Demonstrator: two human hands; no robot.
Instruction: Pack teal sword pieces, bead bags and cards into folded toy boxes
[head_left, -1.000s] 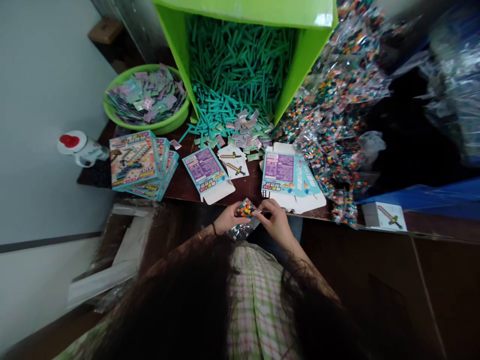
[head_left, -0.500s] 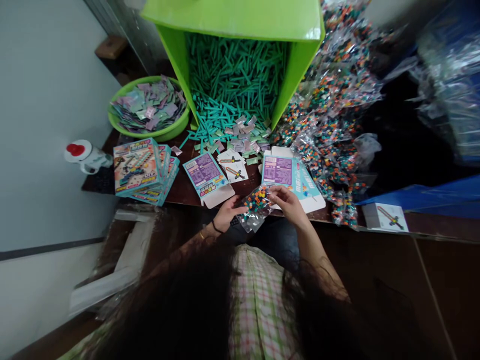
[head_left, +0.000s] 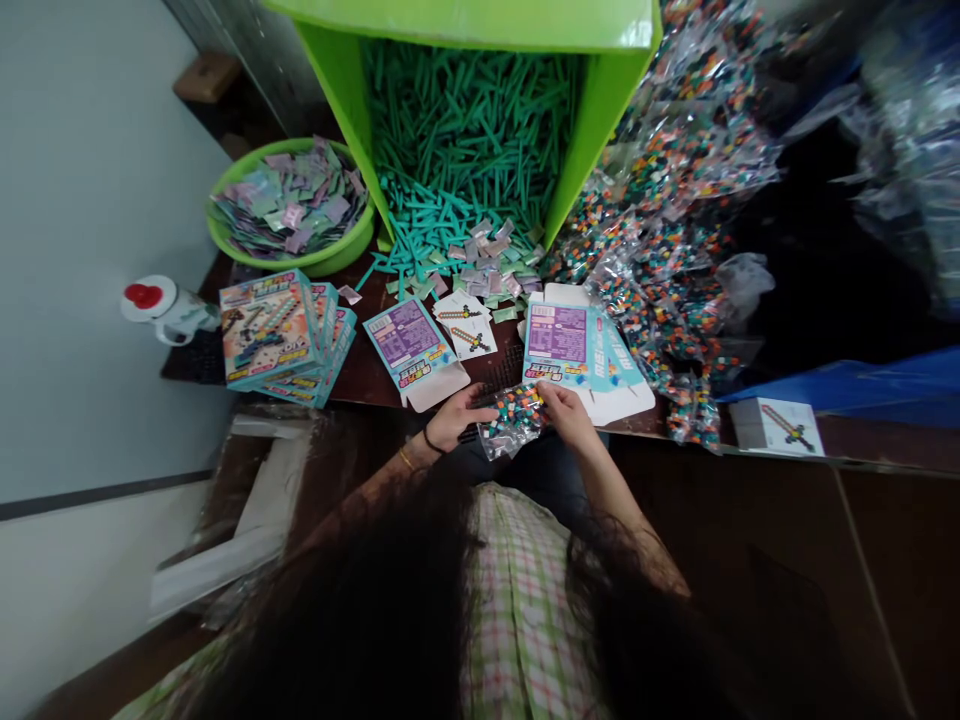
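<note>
Beyond clear bag (head_left: 512, 420): purple-backed cartons (head_left: 409, 345), sword cards (head_left: 472, 340), green bin (head_left: 472, 22).

1 bag (head_left: 513, 414) in 2 hands (head_left: 452, 421) (head_left: 568, 412), 1 basin (head_left: 339, 256), 1 green bin (head_left: 465, 22), 1 mug (head_left: 171, 312)

Green bin (head_left: 465, 22): top cut off. Black grid (head_left: 505, 366), surface's (head_left: 358, 378) near edge: partly hidden from me by the bag (head_left: 513, 422).

A packing workshop, shown by heaped bead bags (head_left: 660, 240), loose sachets (head_left: 487, 265) and stacked toy boxes (head_left: 270, 330).
</note>
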